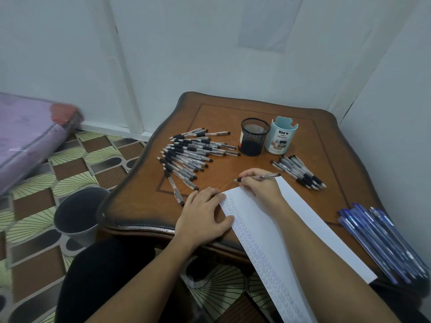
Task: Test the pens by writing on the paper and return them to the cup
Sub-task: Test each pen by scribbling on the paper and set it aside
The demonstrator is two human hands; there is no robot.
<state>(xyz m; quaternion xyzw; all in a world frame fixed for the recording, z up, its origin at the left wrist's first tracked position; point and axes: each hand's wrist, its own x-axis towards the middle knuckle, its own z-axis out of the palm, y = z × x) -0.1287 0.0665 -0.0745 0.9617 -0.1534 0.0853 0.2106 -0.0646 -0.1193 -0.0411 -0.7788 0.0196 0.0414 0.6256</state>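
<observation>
Where the right hand [258,188] grips it, the pen [270,176] is hidden.

Two cups: mesh cup [254,141], DIY cup [281,137]. Three pen heaps [189,155] [300,172] [382,241]. One held pen [264,177]. One paper [303,220]. One bin [77,217].

Left hand [205,214] flat, right hand [260,186] pinching

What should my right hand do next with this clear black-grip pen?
Probably lower the tip onto the long white paper strip and scribble: the right hand grips the clear black-grip pen just past the strip's far edge, while the left hand presses it flat.
</observation>
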